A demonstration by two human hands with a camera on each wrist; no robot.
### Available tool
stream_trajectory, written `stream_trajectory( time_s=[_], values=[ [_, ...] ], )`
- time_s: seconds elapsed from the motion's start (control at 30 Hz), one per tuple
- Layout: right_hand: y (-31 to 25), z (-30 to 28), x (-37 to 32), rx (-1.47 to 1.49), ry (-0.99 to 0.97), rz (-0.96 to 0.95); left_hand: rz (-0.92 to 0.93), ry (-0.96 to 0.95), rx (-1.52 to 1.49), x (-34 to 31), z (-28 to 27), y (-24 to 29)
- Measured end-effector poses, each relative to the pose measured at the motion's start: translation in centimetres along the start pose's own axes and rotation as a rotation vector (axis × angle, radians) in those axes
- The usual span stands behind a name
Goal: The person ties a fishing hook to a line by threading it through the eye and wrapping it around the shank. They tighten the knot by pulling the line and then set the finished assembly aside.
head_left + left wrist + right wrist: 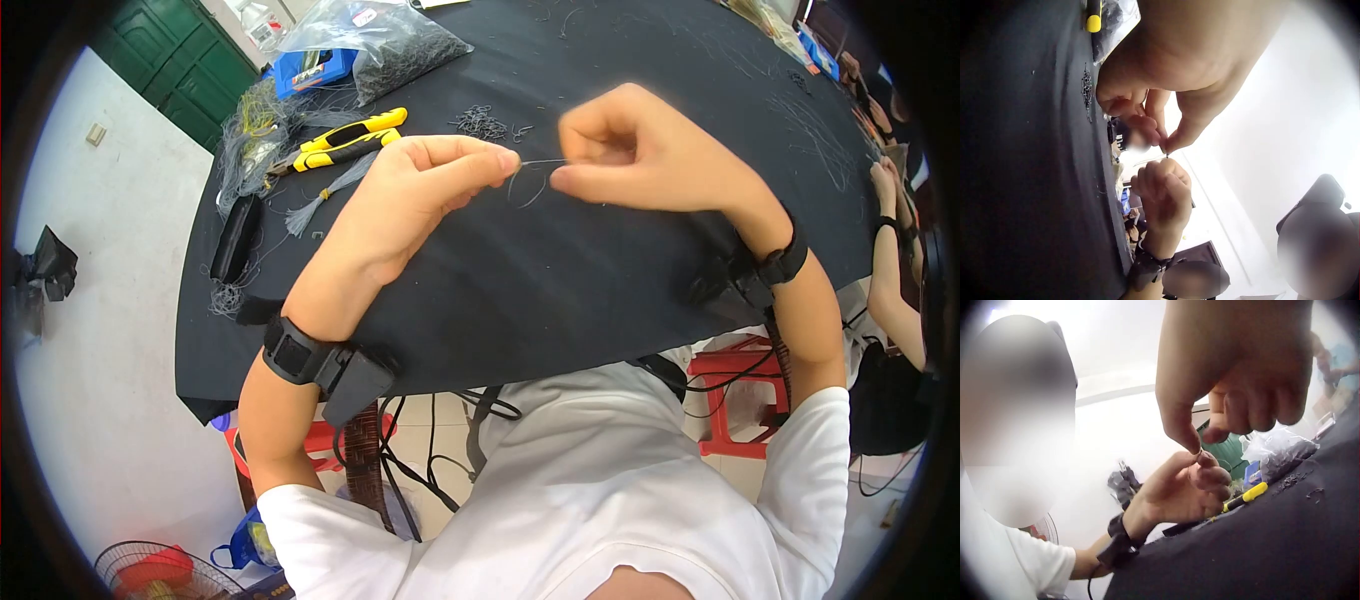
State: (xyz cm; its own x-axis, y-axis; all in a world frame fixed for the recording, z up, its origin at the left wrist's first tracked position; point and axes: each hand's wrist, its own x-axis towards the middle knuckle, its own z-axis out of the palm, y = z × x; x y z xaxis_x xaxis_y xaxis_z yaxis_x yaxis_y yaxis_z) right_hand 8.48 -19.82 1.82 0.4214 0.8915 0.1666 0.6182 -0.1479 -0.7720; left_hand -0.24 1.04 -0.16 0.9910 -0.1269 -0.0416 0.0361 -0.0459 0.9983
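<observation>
Above the dark table my left hand (425, 190) pinches a thin fishing line (543, 161) between thumb and index finger. A loose loop of the line hangs below these fingertips. The line runs taut across a short gap to my right hand (650, 150), whose fingers are curled, slightly blurred, with the line going in between thumb and fingers. Whatever lies inside the left pinch is hidden by the fingertips. In the right wrist view, my right thumb (1186, 428) reaches close to the left fingertips. A pile of small dark hooks (481, 123) lies beyond the hands.
Yellow-black pliers (350, 140), a bundle of cut grey line (335, 195), tangled line (250, 140) and a black case (236, 240) lie at the left. Behind are a blue box (312, 72) and a plastic bag (405, 55) of dark pieces. Other people sit at the right edge.
</observation>
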Motion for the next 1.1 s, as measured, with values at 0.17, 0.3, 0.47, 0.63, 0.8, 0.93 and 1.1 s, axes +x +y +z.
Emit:
stream_trajectory(
  time_s=[0.17, 0.3, 0.47, 0.63, 0.8, 0.93, 1.1],
  values=[
    [0.0, -0.3, 0.0, 0.595, -0.126, -0.003, -0.026, -0.089, -0.121, 0.4, -0.7, -0.3],
    [-0.9, 1.3, 0.2, 0.486, 0.194, -0.043, -0.011, -0.109, -0.149, 0.4, -0.6, -0.2],
    [-0.8, 1.9, -0.2, -0.259, 0.319, -0.211, 0.027, -0.064, -0.093, -0.1, 0.1, 0.2],
    [-0.9, 2.2, -0.2, -0.07, 0.252, -0.16, 0.02, -0.058, -0.047, -0.2, 0.2, 0.2],
    [-1.0, 2.2, -0.2, -0.077, 0.231, -0.191, 0.015, -0.083, -0.076, -0.1, 0.3, 0.1],
    [-0.9, 2.3, -0.1, -0.111, 0.245, -0.262, 0.017, -0.094, -0.088, -0.2, 0.4, 0.0],
    [-1.1, 2.3, -0.2, -0.161, 0.259, -0.27, 0.016, -0.082, -0.121, -0.2, 0.5, 0.0]
  ],
)
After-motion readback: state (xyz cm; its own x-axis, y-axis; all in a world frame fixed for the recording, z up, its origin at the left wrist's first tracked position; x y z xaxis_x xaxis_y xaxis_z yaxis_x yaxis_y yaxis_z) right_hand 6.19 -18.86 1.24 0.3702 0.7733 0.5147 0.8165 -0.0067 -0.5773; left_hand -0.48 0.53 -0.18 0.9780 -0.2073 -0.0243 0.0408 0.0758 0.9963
